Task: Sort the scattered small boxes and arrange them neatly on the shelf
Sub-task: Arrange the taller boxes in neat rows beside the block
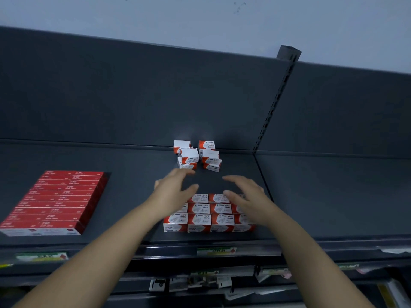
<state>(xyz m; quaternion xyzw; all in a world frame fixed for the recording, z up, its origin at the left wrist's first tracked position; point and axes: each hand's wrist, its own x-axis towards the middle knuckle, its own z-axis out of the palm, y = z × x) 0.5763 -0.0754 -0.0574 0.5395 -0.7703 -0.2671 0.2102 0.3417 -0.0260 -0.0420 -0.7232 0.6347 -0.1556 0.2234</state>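
Several small red-and-white paper clip boxes (210,215) lie in a tidy block of rows near the front of the dark grey shelf (311,192). Behind them, by the back panel, more of the same boxes (196,155) stand in two loose, uneven piles. My left hand (175,192) hovers over the left rear of the tidy block, fingers spread and relaxed, holding nothing. My right hand (246,195) hovers over the right rear of the block, also spread and empty. Both hands hide part of the back row.
A neat block of long red boxes (55,201) fills the shelf's left front. A slotted upright (275,101) splits the back panel at the right. Price labels (215,251) run along the front edge, with lower shelves below.
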